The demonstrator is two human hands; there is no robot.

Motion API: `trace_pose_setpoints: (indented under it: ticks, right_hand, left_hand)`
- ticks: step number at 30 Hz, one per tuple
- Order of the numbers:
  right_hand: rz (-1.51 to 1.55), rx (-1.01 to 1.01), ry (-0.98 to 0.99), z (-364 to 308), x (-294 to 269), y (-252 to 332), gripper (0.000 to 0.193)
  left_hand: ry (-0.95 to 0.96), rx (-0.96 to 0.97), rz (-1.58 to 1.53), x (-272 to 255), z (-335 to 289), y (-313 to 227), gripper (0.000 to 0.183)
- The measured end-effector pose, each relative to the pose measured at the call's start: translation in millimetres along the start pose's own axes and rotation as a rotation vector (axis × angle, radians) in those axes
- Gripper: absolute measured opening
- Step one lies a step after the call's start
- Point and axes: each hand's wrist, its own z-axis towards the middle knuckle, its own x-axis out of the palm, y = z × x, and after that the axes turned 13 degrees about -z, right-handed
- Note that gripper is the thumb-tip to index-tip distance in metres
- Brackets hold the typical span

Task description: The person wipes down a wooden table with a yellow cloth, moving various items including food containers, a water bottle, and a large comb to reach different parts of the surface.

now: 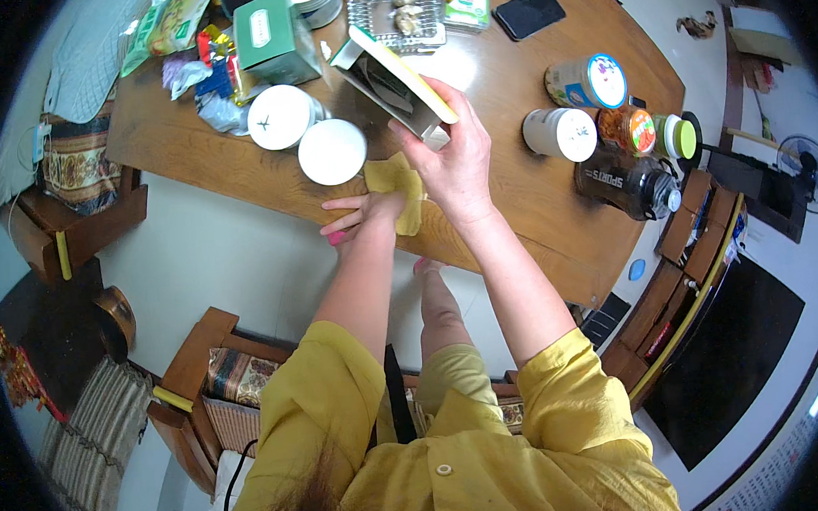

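Yellow cloth (395, 174) on wooden table (532, 221), left hand (370, 211) spread at the cloth's left edge, right hand (455, 156) pinching an open box (395, 88) beyond the cloth

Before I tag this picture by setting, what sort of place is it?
Most likely a living or dining room in a home: a large wooden table, a patterned seat cushion and an electric fan suggest it.

Gap between right hand (459, 158) and black bottle (616, 184)
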Motion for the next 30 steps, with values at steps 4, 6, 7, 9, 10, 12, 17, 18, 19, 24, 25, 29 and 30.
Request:
trace_pose_setpoints:
  ticks: [4,6,7,9,10,12,17,18,19,24,25,29,30]
  right_hand:
    - [0.105,0.157,-0.084,-6.5,-11.6,-30.5,0.05]
    - [0.097,0.204,-0.088,-8.5,-21.1,-36.1,0.05]
    - [0.091,0.24,-0.077,-8.5,-24.9,-37.4,0.05]
    - [0.043,0.345,-0.222,-1.8,-36.7,-51.7,0.042]
    - [0.049,0.439,-0.275,1.6,-46.4,-59.9,0.04]
    - [-0.01,0.506,-0.347,13.8,-55.0,-78.0,0.041]
    - [-0.078,0.512,-0.329,22.6,-48.3,-127.5,0.055]
    - [-0.047,0.527,-0.322,22.9,-46.9,-125.7,0.059]
    - [-0.085,0.568,-0.248,17.8,-51.7,-118.4,0.071]
    - [0.093,0.592,-0.183,-38.1,-17.8,-80.2,0.06]
    - [0.022,0.488,-0.039,-39.5,-14.3,-85.0,0.048]
    - [-0.182,0.1,0.165,-6.2,37.6,-85.5,0.025]
    - [-0.157,0.089,0.185,6.2,53.9,-82.6,0.023]
  left_hand:
    - [-0.002,-0.019,0.042,-5.0,-28.7,-4.5,0.099]
    - [-0.047,-0.009,-0.253,-7.1,-33.6,-4.7,0.109]
    - [-0.065,-0.006,-0.404,-7.2,-33.8,-4.4,0.115]
    - [-0.081,-0.005,-0.404,-8.1,-35.8,-5.0,0.119]
    - [-0.096,-0.01,-0.407,-7.4,-37.7,-6.2,0.123]
    - [-0.086,-0.029,-0.403,-6.5,-22.3,-15.3,0.122]
    - [-0.012,-0.26,-0.041,3.7,5.8,-32.4,0.123]
    - [-0.024,-0.238,-0.085,3.0,3.0,-29.7,0.123]
    - [-0.044,-0.221,-0.161,1.5,-1.5,-27.2,0.123]
    - [-0.055,-0.258,-0.242,-11.5,-7.0,-15.0,0.123]
    - [-0.083,-0.16,-0.327,-11.0,-35.2,-12.9,0.124]
    - [-0.095,-0.028,-0.298,-14.8,-44.9,-4.5,0.124]
    - [-0.099,-0.039,-0.308,-12.8,-33.9,-5.7,0.124]
